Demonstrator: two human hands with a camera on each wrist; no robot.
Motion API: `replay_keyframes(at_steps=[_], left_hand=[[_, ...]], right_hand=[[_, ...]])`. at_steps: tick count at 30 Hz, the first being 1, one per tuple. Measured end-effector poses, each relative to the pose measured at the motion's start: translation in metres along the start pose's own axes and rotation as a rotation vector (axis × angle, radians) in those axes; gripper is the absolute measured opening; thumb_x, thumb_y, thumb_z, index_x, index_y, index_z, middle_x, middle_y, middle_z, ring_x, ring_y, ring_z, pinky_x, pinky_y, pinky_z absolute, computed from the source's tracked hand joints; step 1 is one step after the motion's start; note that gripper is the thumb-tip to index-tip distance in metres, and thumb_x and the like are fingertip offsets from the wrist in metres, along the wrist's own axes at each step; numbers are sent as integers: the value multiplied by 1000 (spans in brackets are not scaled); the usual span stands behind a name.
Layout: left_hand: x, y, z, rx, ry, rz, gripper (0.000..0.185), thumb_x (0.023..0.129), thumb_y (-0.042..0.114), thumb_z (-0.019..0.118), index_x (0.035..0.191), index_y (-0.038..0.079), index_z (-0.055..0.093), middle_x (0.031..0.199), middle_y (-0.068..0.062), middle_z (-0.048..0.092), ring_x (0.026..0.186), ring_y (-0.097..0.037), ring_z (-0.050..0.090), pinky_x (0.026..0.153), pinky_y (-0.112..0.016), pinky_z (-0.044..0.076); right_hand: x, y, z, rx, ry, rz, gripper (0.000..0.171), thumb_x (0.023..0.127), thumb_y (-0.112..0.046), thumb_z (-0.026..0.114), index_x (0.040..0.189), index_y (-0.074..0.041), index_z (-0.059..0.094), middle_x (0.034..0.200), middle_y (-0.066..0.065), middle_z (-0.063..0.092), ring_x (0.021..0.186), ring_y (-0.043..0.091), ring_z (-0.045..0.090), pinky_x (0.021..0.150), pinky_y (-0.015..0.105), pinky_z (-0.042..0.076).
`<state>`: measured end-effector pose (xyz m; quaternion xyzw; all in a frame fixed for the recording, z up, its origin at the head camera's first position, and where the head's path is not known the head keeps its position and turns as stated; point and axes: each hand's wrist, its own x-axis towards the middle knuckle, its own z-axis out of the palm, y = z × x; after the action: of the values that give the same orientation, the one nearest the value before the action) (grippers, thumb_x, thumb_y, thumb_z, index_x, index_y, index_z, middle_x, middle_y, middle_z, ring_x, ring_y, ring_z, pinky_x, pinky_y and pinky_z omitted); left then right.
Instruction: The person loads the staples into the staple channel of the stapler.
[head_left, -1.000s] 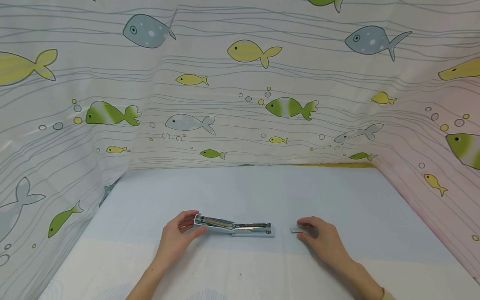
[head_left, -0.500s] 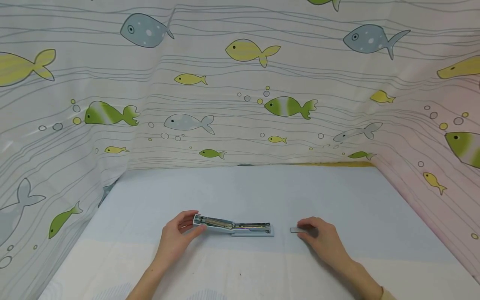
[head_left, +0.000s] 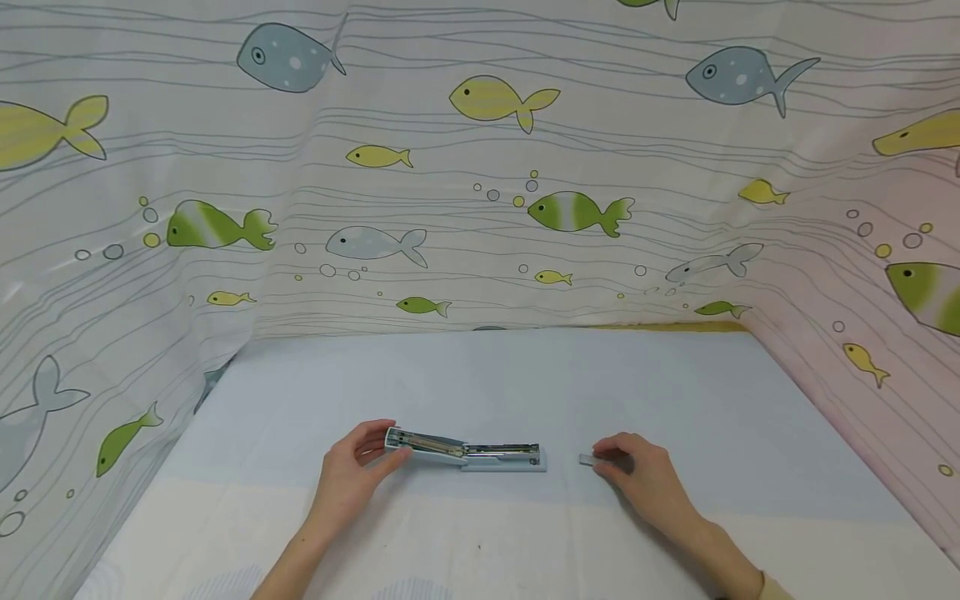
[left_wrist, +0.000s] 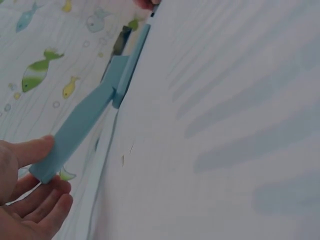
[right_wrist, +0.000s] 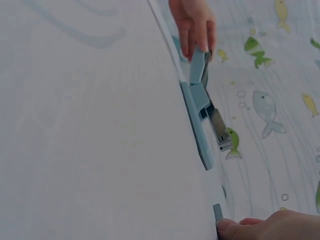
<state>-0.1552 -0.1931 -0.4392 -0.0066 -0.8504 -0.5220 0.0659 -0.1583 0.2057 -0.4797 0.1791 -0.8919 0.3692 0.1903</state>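
Observation:
A light blue stapler (head_left: 504,467) lies on the table with its cover folded far back to the left, baring the metal magazine. My left hand (head_left: 351,471) holds the raised end of the cover; in the left wrist view, the thumb lies over the cover (left_wrist: 82,125) and the fingers are beneath it. To the right of the stapler, my right hand (head_left: 648,479) pinches a small grey strip of staples (head_left: 586,459) between thumb and fingertips. A gap separates the strip from the stapler. In the right wrist view, only the end of the staple strip (right_wrist: 217,211) shows beyond the thumb.
Pale blue and white cloth covers the table (head_left: 480,542). A fish-printed curtain (head_left: 442,192) stands behind the table and along both sides. A tiny dark speck (head_left: 479,547) lies on the cloth near the front.
Less of the staple strip shows at my right fingertips than a second ago. My left hand and the stapler hold their place; the head view has shifted slightly.

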Motion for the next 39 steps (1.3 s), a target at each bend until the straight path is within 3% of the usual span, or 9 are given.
replay_keyframes(at_steps=[8,20,28,39], left_hand=[[1,-2,0,-2,2,-4,55,75,34,79,121,11,59,110,0,64,102,-13,62,90,-23,52],[2,-5,1,-18,5,7,55,74,33,79,120,10,59,110,-1,64,101,-14,62,89,-22,52],[1,-3,1,-5,-2,13,56,75,35,78,122,11,58,111,-1,64,103,-14,61,90,-25,52],[1,-3,1,1,-1,17,55,76,34,78,122,10,58,111,-1,64,104,-14,61,90,-23,52]], right_hand=[[0,-1,0,7,-17,-8,27,71,-6,81,92,-16,68,90,-11,67,84,6,62,75,13,47],[1,0,1,-80,19,-50,26,70,-7,81,90,-17,68,88,-11,66,83,5,61,75,10,45],[2,0,0,-49,5,-74,26,72,-7,79,93,-16,67,90,-10,66,83,6,61,72,18,50],[7,-2,-2,-42,9,-113,27,72,-6,80,94,-16,67,89,-11,66,81,7,62,70,21,51]])
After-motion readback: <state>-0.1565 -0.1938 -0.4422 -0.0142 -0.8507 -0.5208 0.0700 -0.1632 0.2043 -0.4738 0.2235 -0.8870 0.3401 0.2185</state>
